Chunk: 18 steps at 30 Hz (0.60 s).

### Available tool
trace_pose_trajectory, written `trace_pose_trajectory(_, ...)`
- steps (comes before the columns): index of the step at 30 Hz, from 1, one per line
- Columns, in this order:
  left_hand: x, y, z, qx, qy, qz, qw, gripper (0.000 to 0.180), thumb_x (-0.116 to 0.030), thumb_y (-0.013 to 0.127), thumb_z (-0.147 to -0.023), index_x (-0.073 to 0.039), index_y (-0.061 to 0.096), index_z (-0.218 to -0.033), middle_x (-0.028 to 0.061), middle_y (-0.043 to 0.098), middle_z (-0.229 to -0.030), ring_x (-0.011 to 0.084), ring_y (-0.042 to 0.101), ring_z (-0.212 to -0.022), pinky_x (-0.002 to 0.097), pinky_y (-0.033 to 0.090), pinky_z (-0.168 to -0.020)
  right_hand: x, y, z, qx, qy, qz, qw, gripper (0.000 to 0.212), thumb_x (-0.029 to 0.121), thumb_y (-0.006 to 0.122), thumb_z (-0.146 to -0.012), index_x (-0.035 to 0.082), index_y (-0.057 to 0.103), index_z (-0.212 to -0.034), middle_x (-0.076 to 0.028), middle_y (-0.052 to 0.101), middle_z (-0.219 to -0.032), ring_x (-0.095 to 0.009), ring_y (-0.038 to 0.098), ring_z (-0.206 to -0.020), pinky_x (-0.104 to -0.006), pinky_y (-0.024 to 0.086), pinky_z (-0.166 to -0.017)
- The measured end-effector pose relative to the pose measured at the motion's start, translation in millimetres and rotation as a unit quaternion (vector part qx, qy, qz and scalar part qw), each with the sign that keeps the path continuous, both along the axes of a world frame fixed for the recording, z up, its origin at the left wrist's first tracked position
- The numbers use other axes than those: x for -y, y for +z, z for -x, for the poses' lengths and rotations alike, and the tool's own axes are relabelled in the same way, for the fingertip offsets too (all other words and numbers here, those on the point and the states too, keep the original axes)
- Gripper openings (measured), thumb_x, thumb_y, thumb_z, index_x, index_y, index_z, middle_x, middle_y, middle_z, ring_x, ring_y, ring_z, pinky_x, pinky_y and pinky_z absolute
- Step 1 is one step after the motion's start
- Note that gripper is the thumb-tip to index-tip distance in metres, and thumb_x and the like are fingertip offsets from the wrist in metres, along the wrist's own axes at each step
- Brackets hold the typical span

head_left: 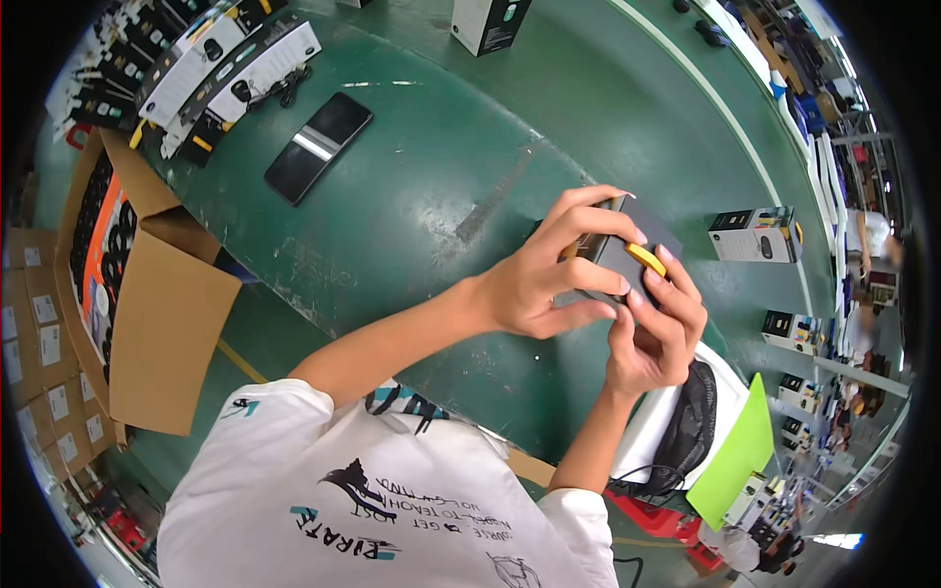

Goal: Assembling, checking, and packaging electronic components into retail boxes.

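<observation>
Both my hands are raised over the green table (pixel 392 245), closed around a small dark box (pixel 612 257) with a yellow tab or edge (pixel 646 259). My left hand (pixel 564 260) reaches over the box from its left side, with its fingers curled across the top. On the right side, my right hand (pixel 662 328) grips the near right corner, its fingertips next to the yellow part. My fingers cover much of the box, so its ends cannot be made out fully.
A black phone-like slab (pixel 319 147) lies at the far left, near stacked retail boxes (pixel 230 73) and a black cable (pixel 289 86). More boxes (pixel 490 24) (pixel 757 235) stand farther off. An open carton (pixel 172 333) is at left; a black mesh pouch (pixel 686 421) and green sheet (pixel 737 456) at right.
</observation>
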State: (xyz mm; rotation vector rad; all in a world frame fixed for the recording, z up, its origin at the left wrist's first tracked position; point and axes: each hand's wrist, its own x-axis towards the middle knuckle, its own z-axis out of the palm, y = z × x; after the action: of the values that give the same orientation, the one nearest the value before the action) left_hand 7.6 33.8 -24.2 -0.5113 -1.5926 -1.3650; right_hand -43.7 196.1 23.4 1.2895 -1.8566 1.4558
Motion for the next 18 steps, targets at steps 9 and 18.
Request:
trace_pose_trajectory(9,1.8,-9.6,-4.3,-0.013,-0.013,0.006,1.000,0.026,-0.029,0.076,-0.100,-0.026,0.064,-0.123,0.0161,0.058,-0.140,0.0480,0.047,-0.131,0.0633,0.045,-0.110,-0.4,-2.0,-10.7,-0.012,-0.003,-0.001,1.000,0.014,0.007,0.087,-0.084,0.006,0.081,-0.097,-0.014,0.075,-0.113,-0.043,0.075,-0.117,-0.0547,0.060,-0.104)
trace_pose_trajectory(18,-7.4,-3.0,-5.2,-0.006,0.046,0.016,0.999,0.032,-0.016,0.076,-0.096,-0.026,0.065,-0.124,0.0205,0.058,-0.135,0.0492,0.051,-0.127,0.0673,0.050,-0.106,-2.6,1.7,-8.2,0.004,0.023,0.001,1.000,0.020,-0.002,0.087,-0.077,0.002,0.080,-0.096,-0.016,0.075,-0.113,-0.043,0.073,-0.119,-0.0660,0.058,-0.107)
